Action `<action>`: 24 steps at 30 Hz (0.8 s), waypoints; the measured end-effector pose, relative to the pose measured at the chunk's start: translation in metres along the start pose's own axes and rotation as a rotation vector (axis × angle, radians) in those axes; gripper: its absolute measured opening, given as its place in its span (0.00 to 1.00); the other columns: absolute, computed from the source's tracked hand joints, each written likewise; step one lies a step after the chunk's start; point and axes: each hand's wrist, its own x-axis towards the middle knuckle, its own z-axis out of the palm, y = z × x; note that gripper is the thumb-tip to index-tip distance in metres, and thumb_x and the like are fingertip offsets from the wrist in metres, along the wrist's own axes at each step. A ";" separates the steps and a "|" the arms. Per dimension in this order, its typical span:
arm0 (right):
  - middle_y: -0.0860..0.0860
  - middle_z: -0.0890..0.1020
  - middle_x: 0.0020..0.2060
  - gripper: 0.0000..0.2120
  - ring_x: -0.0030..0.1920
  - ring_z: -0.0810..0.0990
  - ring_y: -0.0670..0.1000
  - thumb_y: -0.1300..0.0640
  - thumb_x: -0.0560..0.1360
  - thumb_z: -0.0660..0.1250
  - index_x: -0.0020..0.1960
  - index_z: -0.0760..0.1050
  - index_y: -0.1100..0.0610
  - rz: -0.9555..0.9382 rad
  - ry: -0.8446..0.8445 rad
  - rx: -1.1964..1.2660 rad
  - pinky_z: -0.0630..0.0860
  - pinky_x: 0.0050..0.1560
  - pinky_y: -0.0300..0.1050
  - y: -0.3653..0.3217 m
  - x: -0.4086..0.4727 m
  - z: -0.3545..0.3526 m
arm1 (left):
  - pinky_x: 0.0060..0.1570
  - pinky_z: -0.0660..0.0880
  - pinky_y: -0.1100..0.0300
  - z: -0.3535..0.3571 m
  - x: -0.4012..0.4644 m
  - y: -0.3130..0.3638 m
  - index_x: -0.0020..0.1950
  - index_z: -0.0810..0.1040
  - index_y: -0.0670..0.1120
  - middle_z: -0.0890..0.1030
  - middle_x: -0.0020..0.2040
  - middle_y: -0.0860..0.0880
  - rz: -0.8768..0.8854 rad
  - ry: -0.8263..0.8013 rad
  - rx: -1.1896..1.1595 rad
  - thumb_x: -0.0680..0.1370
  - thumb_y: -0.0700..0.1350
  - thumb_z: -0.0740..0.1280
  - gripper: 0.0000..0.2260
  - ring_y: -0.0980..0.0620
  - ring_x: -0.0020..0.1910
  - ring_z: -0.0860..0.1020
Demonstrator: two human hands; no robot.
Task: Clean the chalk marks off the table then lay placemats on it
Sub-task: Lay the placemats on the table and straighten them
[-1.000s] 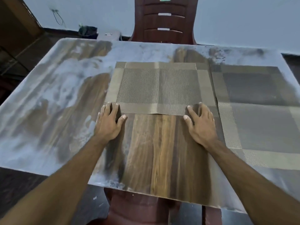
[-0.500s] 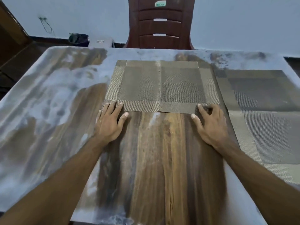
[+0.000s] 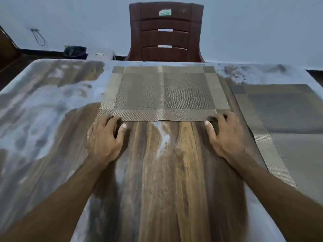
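Two hands at the near corners of a woven placemat (image 3: 164,93) lying flat at the far middle of the table (image 3: 174,172). Left hand (image 3: 103,137) and right hand (image 3: 225,135): fingers curled onto the mat's near edge, thumbs on bare wood. A second placemat (image 3: 288,119) lies to the right; chalk smears (image 3: 35,116) cover the left side; a brown chair (image 3: 166,32) stands beyond
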 end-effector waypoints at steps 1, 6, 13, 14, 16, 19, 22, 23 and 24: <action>0.55 0.73 0.61 0.24 0.62 0.72 0.58 0.39 0.78 0.55 0.63 0.75 0.55 -0.002 -0.005 -0.002 0.71 0.60 0.57 -0.001 0.000 0.000 | 0.67 0.68 0.40 0.000 0.000 0.001 0.67 0.77 0.44 0.75 0.67 0.45 -0.011 -0.016 0.006 0.78 0.60 0.53 0.28 0.42 0.68 0.72; 0.54 0.75 0.63 0.26 0.65 0.73 0.57 0.40 0.78 0.55 0.65 0.76 0.56 -0.030 -0.030 -0.001 0.70 0.64 0.58 0.000 0.000 -0.001 | 0.76 0.53 0.45 0.005 0.000 0.002 0.76 0.69 0.50 0.65 0.78 0.49 -0.065 -0.074 0.022 0.82 0.60 0.55 0.25 0.49 0.78 0.60; 0.55 0.76 0.61 0.23 0.65 0.72 0.58 0.43 0.79 0.57 0.64 0.73 0.58 -0.056 -0.024 -0.004 0.70 0.65 0.60 -0.003 -0.001 -0.004 | 0.70 0.63 0.42 0.003 -0.001 0.004 0.63 0.74 0.44 0.70 0.69 0.45 -0.068 0.005 -0.013 0.80 0.58 0.60 0.20 0.43 0.69 0.69; 0.56 0.75 0.62 0.21 0.66 0.72 0.59 0.44 0.80 0.58 0.63 0.74 0.59 -0.051 -0.017 -0.004 0.70 0.65 0.60 -0.003 -0.001 -0.004 | 0.69 0.64 0.42 0.002 -0.001 0.004 0.60 0.74 0.44 0.71 0.66 0.45 -0.068 0.003 -0.009 0.79 0.58 0.59 0.20 0.43 0.67 0.70; 0.57 0.73 0.65 0.19 0.67 0.71 0.59 0.46 0.81 0.61 0.64 0.75 0.59 -0.018 -0.020 -0.010 0.69 0.67 0.60 -0.004 -0.002 -0.005 | 0.69 0.64 0.42 0.001 0.000 0.004 0.59 0.74 0.43 0.73 0.65 0.45 -0.065 -0.012 0.002 0.78 0.59 0.58 0.21 0.43 0.66 0.71; 0.57 0.71 0.67 0.22 0.68 0.71 0.59 0.45 0.81 0.61 0.67 0.75 0.59 0.001 -0.048 -0.021 0.67 0.67 0.60 -0.005 -0.003 -0.005 | 0.74 0.58 0.42 0.004 0.000 0.003 0.66 0.73 0.46 0.71 0.71 0.47 -0.064 -0.036 0.002 0.79 0.61 0.55 0.25 0.46 0.72 0.67; 0.58 0.74 0.67 0.25 0.68 0.71 0.59 0.43 0.81 0.56 0.69 0.74 0.59 -0.032 -0.072 -0.035 0.67 0.69 0.60 -0.005 -0.003 -0.007 | 0.77 0.49 0.45 0.009 0.002 -0.002 0.75 0.66 0.51 0.61 0.79 0.50 -0.067 -0.090 0.037 0.81 0.63 0.53 0.26 0.49 0.79 0.57; 0.58 0.74 0.67 0.26 0.69 0.71 0.59 0.43 0.81 0.55 0.69 0.74 0.59 -0.041 -0.077 -0.041 0.66 0.69 0.60 -0.005 -0.002 -0.007 | 0.77 0.47 0.45 0.011 0.002 -0.004 0.77 0.64 0.53 0.58 0.80 0.51 -0.064 -0.112 0.056 0.81 0.64 0.52 0.27 0.49 0.80 0.54; 0.58 0.73 0.68 0.26 0.69 0.71 0.59 0.43 0.82 0.55 0.70 0.74 0.59 -0.045 -0.081 -0.047 0.66 0.69 0.61 -0.006 -0.002 -0.008 | 0.77 0.47 0.46 0.013 0.003 -0.006 0.78 0.62 0.54 0.56 0.81 0.51 -0.061 -0.124 0.073 0.80 0.65 0.51 0.28 0.50 0.80 0.52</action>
